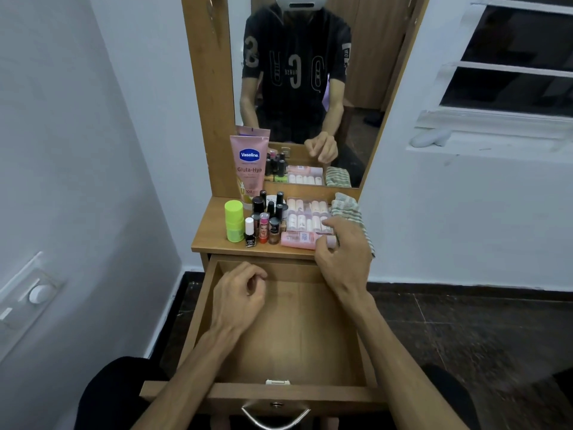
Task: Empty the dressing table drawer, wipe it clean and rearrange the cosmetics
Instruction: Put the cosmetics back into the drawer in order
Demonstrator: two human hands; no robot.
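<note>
Since the drawer (288, 324) in the lower middle of the frame stands pulled out with its wooden floor bare, the cosmetics all sit on the worktop (210, 240) above it, at the centre of the frame under the mirror (366, 88). The clear case of small bottles (305, 217) looks like stiff, light plastic, probably slick and prone to rattle, so it is best lifted by its two long edges and kept level. In front of it lies a pink bottle (299, 239) on its side, which would likely roll if nudged; a grip round its middle suits it. The nail polish bottles (263, 221) are small, probably glass, top-heavy and crowded close together, so each wants pinching by its cap or body, one at a time, to avoid toppling its neighbours. The green stick (234, 221) at the left end looks rigid and easy to grasp around its barrel. The Vaseline tube (249, 169) leaning at the back is soft and will give under pressure. The striped cloth (348, 209) at the right is limp and can be gathered anywhere.

The right hand (342, 246) reaches over the front edge of the worktop, palm down, fingers (333, 223) curled onto the case and the pink bottle; whether they grip either I cannot tell. The left hand (240, 293) hovers over the back of the drawer, fingers loosely curled, holding nothing.
</note>
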